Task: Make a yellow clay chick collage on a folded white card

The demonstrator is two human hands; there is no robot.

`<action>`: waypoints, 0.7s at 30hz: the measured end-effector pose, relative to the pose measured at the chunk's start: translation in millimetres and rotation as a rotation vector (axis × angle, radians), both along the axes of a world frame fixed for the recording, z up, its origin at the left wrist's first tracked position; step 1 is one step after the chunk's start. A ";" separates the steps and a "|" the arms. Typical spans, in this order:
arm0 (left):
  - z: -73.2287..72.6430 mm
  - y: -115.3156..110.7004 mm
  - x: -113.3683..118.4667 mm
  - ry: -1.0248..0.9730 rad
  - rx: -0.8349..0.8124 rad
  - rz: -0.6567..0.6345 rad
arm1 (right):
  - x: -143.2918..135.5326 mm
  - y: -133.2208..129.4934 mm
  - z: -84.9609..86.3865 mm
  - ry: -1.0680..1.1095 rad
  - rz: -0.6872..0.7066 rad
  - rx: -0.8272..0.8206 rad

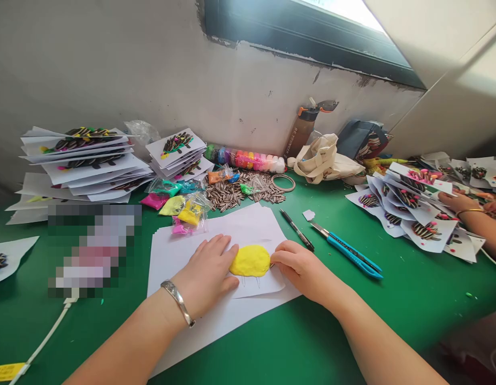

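Yellow clay (pixel 250 261) on sheet (pixel 248 227), long axis approx L-R, sits btwn L hand (pixel 210 270) (spread flat, at its left edge) & R hand (pixel 306 268) (narrow, at right edge; can't tell if holding smth). Both near. Paper stack (pixel 199 342) under, on green tabletop (pixel 412 305); pen (pixel 297 230), cutter (pixel 348 250) to R; seeds (pixel 226 195) behind, wall (pixel 151 64) beyond.

"BE YOUNGER" stands in pale capitals along the side of the brown bottle (pixel 302 131), the words running upward. Far to the bottle's left and closer to the camera, a yellow tag (pixel 7 371) on the white cable (pixel 51 330) carries dark marks too blurred to read.
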State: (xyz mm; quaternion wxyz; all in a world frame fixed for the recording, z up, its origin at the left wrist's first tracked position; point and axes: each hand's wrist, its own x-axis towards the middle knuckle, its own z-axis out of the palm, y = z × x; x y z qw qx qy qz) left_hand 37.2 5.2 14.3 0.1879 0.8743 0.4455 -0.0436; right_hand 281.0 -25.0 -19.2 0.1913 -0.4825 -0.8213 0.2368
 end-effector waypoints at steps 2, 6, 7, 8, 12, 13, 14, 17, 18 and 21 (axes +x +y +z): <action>-0.5 0.3 0.2 0.006 -0.002 -0.002 | -0.3 0.8 0.0 0.006 0.000 0.000; -2.0 0.5 -0.1 0.003 0.008 -0.005 | -0.2 3.3 -0.5 0.019 -0.009 0.007; -2.2 0.5 -0.2 0.001 0.012 -0.005 | 0.1 3.4 -0.4 0.024 -0.010 0.007; -2.3 0.4 -0.3 -0.002 0.015 -0.006 | 0.3 3.1 -0.1 0.029 -0.009 0.006; -1.4 0.4 -0.3 -0.007 0.011 -0.012 | -2.9 -3.6 0.7 0.013 0.017 0.033; -1.1 0.6 -0.2 -0.005 0.009 -0.012 | -5.0 -5.8 0.5 0.000 0.028 0.053; -0.9 0.8 -0.1 -0.005 0.008 -0.012 | -7.5 -8.0 0.3 -0.015 0.039 0.077; -1.0 1.2 -0.3 -0.009 0.016 -0.010 | -14.6 -12.8 -1.2 -0.046 0.054 0.153; -1.1 1.2 -0.4 -0.012 0.019 -0.011 | -16.2 -13.8 -1.7 -0.050 0.049 0.172; -1.6 0.5 -0.7 -0.015 0.022 -0.011 | -18.3 -16.4 -2.9 -0.056 0.041 0.205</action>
